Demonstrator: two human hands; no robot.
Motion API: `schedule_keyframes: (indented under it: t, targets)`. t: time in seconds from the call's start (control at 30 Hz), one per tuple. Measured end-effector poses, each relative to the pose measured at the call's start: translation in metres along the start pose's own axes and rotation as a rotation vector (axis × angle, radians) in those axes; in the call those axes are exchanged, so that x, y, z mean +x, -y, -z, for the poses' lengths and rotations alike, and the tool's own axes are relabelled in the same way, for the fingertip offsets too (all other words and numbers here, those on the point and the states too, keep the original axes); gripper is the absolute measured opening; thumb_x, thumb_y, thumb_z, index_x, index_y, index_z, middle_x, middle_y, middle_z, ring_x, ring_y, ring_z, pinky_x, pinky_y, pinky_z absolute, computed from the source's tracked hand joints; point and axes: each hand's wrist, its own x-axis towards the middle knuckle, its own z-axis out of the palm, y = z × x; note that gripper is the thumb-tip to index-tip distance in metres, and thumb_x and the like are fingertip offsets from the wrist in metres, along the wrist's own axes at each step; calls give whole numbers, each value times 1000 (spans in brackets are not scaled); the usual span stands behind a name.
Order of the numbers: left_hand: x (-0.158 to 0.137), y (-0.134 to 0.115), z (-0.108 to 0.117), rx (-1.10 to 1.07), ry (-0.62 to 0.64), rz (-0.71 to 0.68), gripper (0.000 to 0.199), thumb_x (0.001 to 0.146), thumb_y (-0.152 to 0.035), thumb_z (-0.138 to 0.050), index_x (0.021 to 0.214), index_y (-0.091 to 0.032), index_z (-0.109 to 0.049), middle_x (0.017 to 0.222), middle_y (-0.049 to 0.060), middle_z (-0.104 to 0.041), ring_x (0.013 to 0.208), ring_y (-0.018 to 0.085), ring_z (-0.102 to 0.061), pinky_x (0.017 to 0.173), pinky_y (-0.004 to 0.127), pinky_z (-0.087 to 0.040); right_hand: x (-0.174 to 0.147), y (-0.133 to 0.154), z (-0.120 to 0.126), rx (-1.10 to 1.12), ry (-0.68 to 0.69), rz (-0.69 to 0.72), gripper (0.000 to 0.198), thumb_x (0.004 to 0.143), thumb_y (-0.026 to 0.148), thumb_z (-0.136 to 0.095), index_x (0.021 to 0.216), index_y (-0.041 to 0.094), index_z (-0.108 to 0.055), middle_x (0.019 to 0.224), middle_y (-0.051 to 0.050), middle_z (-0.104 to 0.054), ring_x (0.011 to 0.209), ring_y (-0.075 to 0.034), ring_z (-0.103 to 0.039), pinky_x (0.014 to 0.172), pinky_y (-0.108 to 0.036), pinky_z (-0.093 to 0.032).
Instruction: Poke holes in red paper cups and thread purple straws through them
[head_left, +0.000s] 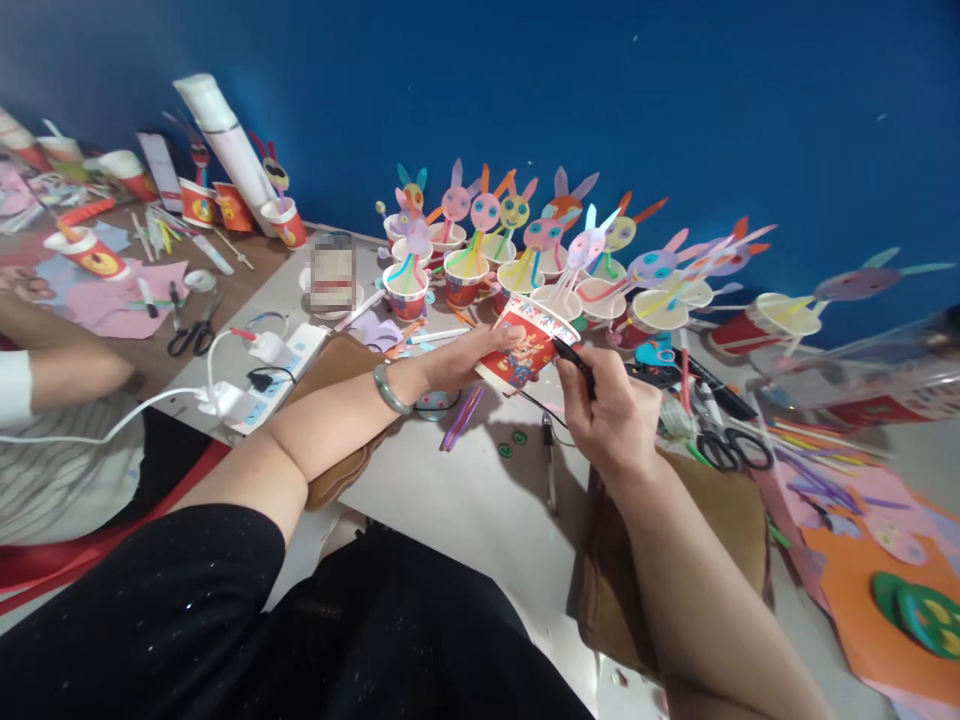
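Observation:
My left hand point(480, 358) is wrapped round a red paper cup point(525, 350) with a printed cartoon figure, tilted above the table. Between the fingers of my right hand point(611, 405) is a black pen-like tool point(574, 357), its tip at the cup's side near the rim. Whether it is a pen or a marker I cannot tell. Beneath the cup, purple sticks point(462, 418) and two small green discs point(512, 444) lie on the table, with a clear-barrelled pen point(550, 465) beside them.
Paper cups with rabbit-head straws point(466, 275) stand along the blue wall. Black-handled scissors point(733, 449) and coloured paper point(862, 560) lie to the right. A white power strip point(281, 375) sits left of my forearm. Further left, another person's arm point(79, 385) rests near more scissors point(193, 335).

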Motion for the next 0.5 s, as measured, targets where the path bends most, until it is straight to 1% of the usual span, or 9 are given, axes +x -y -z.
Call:
schedule_keyframes:
  t: [0.03,0.1,0.13,0.17,0.27,0.33,0.4,0.5]
  targets:
    - [0,-3,-1,-9,56,21,61,81,-74,-72,94,-15,-72,85,8,-75,72,18,-69,65,31,-56,0,-1,0,-12,5,1,30,105,45,-48,99,20,-63,65,-2,-64,52,-14,-55,53,-26,-34]
    - [-1,-9,-4,-42,107,64,70,75,-80,-74,96,-14,-71,86,9,-75,70,17,-68,63,30,-55,-1,-3,-1,-36,10,12,30,105,45,-48,99,20,-63,66,-2,-64,52,-14,-55,53,-26,-34]
    - [0,-11,-4,-50,113,87,72,74,-82,-73,97,-13,-71,87,10,-75,70,17,-68,62,30,-55,-1,-4,-2,-47,7,19,29,105,44,-48,100,20,-64,66,-2,-64,52,-14,-54,54,-26,-34]
    - [1,-12,-4,-53,106,111,73,77,-82,-70,98,-13,-71,87,10,-75,70,17,-69,62,30,-54,-1,-5,-2,-55,1,27,28,105,43,-48,100,20,-63,66,-2,-64,52,-14,-54,54,-26,-34]
    - [3,-11,-3,-34,60,168,68,90,-80,-56,101,-14,-70,88,10,-75,72,17,-70,65,31,-54,-1,-7,-1,-66,-20,50,25,104,42,-52,98,20,-63,62,0,-61,51,-13,-53,52,-26,-33]
    - [5,-9,-1,-13,32,173,67,94,-79,-51,104,-15,-70,90,10,-76,76,19,-71,68,32,-55,0,-7,0,-68,-20,48,26,102,43,-54,97,20,-63,61,0,-60,50,-13,-54,51,-25,-34]
    - [7,-7,1,4,32,164,68,92,-80,-52,106,-17,-71,92,10,-76,78,20,-72,68,34,-55,1,-7,2,-71,-6,30,27,102,45,-55,98,20,-63,61,0,-61,51,-14,-56,52,-25,-36]
    - [8,-5,4,-8,49,167,72,82,-86,-59,105,-19,-73,92,11,-78,75,21,-72,62,32,-54,1,-5,4,-60,20,-14,28,101,47,-56,99,21,-64,62,0,-62,51,-14,-56,53,-26,-38]
